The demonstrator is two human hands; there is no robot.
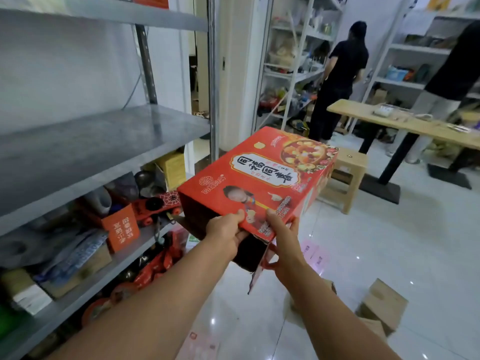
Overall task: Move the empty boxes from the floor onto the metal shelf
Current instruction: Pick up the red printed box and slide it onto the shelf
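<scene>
Metal shelf (104,141): grey, at far left; its middle tier lies bare, while the tier below is crowded with clutter, an orange carton (122,227) among it.
Left hand (226,235): clamped on the near edge of the red box, thumb on top, fingers curled underneath.
Red box (259,178): held in the air, clear of the floor and just right of the shelf's front post; printed face up (Chinese lettering and a food picture), its near end hanging open.
Right hand (283,237): gripping the same near edge, close beside the left, thumb on top.
Stool (348,175): small, wooden, standing beyond the box.
Floor (389,242): glossy white tile; brown cardboard boxes (384,305) lie on it at lower right.
Desk (405,123): pale wooden top on black legs, small items scattered on it.
Background: two people in dark tops (340,81) stand at white shelving (293,74), backs turned.
</scene>
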